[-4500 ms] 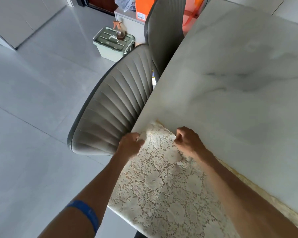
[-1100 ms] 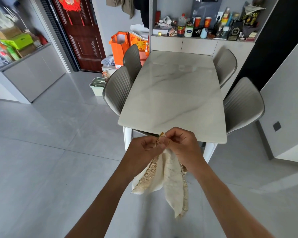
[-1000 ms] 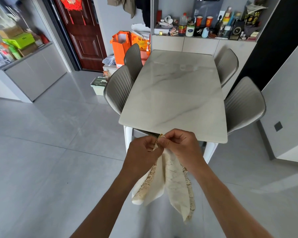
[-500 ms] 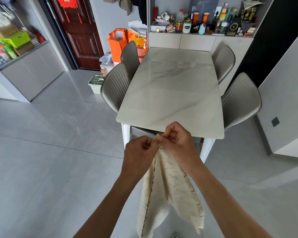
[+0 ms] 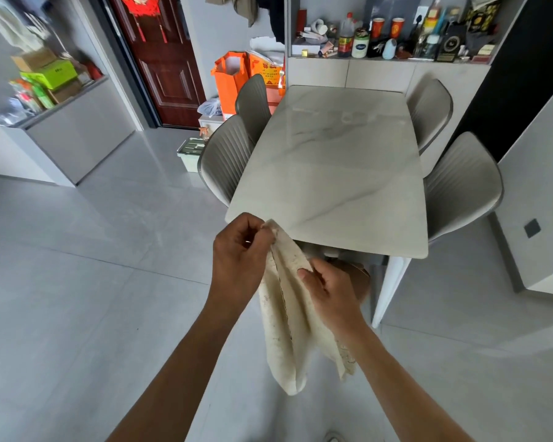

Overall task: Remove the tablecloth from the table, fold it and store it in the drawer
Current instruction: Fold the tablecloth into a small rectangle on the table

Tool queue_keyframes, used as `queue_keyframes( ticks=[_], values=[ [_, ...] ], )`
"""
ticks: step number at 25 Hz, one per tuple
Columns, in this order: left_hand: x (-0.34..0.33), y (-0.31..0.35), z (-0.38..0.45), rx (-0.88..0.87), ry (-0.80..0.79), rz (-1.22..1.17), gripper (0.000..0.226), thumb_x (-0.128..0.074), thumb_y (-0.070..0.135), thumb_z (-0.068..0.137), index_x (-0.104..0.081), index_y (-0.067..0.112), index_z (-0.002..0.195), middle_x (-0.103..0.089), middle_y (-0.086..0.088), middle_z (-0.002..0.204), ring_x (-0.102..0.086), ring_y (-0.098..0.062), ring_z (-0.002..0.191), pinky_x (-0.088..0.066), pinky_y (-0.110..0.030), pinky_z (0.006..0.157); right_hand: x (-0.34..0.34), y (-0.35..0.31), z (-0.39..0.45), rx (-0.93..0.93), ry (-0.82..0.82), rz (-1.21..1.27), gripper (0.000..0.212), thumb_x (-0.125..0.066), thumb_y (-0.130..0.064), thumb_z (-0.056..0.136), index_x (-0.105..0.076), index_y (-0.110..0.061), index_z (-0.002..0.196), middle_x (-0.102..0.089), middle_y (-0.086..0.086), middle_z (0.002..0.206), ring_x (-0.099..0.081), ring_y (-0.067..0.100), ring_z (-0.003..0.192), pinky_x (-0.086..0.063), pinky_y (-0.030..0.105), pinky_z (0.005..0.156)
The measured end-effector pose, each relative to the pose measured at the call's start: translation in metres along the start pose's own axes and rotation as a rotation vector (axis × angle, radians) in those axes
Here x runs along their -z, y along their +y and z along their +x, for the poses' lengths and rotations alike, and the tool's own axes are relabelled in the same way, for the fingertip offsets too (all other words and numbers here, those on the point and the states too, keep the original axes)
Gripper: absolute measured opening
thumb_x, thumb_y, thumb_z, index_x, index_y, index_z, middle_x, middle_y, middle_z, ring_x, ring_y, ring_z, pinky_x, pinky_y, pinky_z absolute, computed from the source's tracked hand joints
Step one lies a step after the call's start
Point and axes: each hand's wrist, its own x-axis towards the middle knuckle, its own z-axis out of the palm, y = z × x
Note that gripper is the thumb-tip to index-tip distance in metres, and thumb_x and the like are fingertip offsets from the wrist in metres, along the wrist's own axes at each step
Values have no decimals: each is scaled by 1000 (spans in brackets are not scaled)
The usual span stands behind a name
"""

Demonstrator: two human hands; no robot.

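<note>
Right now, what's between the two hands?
Head view: only the cream lace tablecloth, bunched and hanging. The left hand pinches its top; the right hand grips lower down.

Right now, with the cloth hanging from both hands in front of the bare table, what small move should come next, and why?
Probably slide the right hand down the hanging edge to find the lower end. The left hand pinches the tablecloth at its top, and the cloth droops in loose, uneven layers, so it is not yet a neat fold. The table is already bare.
</note>
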Motion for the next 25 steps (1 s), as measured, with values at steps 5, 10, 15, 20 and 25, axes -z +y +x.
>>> queue_keyframes(
  ticks=[5, 10, 15, 20, 25],
  values=[
    [28, -11, 15, 55, -96, 49, 11, -61, 5, 85, -57, 0, 76, -57, -30, 76, -52, -28, 66, -48, -49, 66, 13, -5, 36, 88, -33, 9, 27, -46, -24, 103, -50, -36, 79, -49, -14, 58, -43, 3, 52, -33, 14, 53],
    [43, -15, 29, 63, 53, 15, 11, -57, 5, 87, -57, 6, 76, -64, -23, 77, -63, -15, 62, -50, -21, 54, 37, -27, 80, 329, -205, -347, 14, -44, -27, 104, -57, -26, 97, -47, -7, 57, -48, 10, 52, -34, 19, 54],
    [64, -20, 48, -69, 203, 404, 10, -57, 25, 86, -58, 18, 79, -67, 3, 73, -65, -16, 67, -56, -37, 67, -18, -32, 41, 441, -177, -485, 13, -52, -26, 100, -60, -16, 95, -52, -5, 58, -53, 18, 51, -43, 30, 51],
    [67, -49, 29, -65, 103, 269, 7, -50, 19, 96, -54, 18, 90, -72, 4, 92, -67, -13, 81, -58, -39, 67, -47, -11, 16, 298, -132, -255, 23, -56, -21, 98, -45, -31, 80, -35, -10, 47, -39, 3, 49, -24, 18, 50],
    [67, -60, 22, 72, -119, -29, 9, -52, 7, 98, -52, 11, 90, -64, -25, 84, -56, -36, 73, -59, -34, 57, -7, 3, 33, 355, -190, -349, 19, -53, -29, 98, -42, -34, 83, -33, -13, 46, -45, -2, 49, -30, 12, 48]
  ],
)
